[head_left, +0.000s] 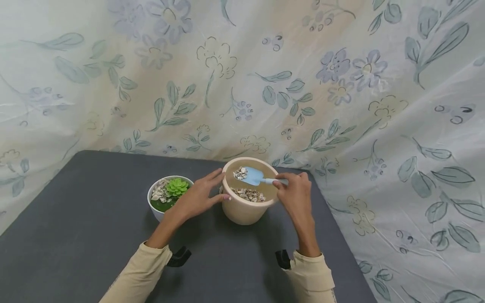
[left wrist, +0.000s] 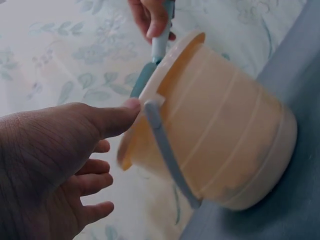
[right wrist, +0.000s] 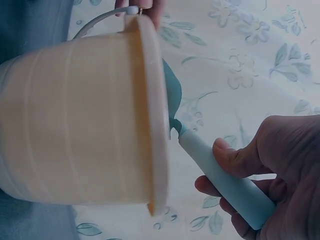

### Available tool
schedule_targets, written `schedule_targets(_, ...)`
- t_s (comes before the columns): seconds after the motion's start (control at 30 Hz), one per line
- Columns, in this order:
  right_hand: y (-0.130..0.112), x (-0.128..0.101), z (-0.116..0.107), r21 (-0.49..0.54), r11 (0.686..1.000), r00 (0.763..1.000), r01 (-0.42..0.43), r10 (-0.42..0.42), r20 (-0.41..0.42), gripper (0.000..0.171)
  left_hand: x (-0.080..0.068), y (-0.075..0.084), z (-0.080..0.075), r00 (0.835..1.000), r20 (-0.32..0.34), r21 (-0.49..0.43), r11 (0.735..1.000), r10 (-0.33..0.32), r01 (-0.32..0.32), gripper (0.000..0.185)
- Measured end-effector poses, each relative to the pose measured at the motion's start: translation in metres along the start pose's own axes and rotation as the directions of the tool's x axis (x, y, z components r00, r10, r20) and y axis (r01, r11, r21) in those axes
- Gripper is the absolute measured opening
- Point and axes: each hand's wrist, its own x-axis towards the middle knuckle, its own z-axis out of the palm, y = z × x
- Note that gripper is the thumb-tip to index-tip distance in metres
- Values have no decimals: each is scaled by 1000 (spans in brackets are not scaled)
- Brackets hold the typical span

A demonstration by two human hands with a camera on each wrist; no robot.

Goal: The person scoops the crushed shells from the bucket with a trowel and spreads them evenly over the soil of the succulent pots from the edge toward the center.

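Blue scoop loaded: my right hand [head_left: 297,194] grips the small shovel [head_left: 254,176] over the cream bucket [head_left: 248,210], pebbles on its blade.

My left hand [head_left: 197,197], fingers straight, steadies the bucket's rim, thumb beside the grey handle [left wrist: 167,155]. More pebbles [head_left: 249,194] lie inside. Just left, a white bowl [head_left: 156,210] holds a green succulent [head_left: 177,186], all on the dark bench [head_left: 94,219].

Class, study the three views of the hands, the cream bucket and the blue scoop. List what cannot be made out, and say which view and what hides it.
- Bucket contents: both wrist views show only its outer wall.
- Scoop blade: right wrist view, the bucket rim hides most of it.
- Left hand fingertips: head view, hidden behind the bucket wall.
- Pebbles: head view, too small to count.
- White pot near side: head view, covered by the left wrist.
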Motion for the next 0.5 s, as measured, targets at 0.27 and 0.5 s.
schedule_targets(0.27,-18,1,-8,57,996,998,63,-64,4,18,-24,-16,-27,997,-41,30,997,-66,67,78)
schedule_targets(0.5,-37,-1,-4,122,988,994,93,-98,41,18,-47,-28,-42,992,-61,93,989,-110,115,78)
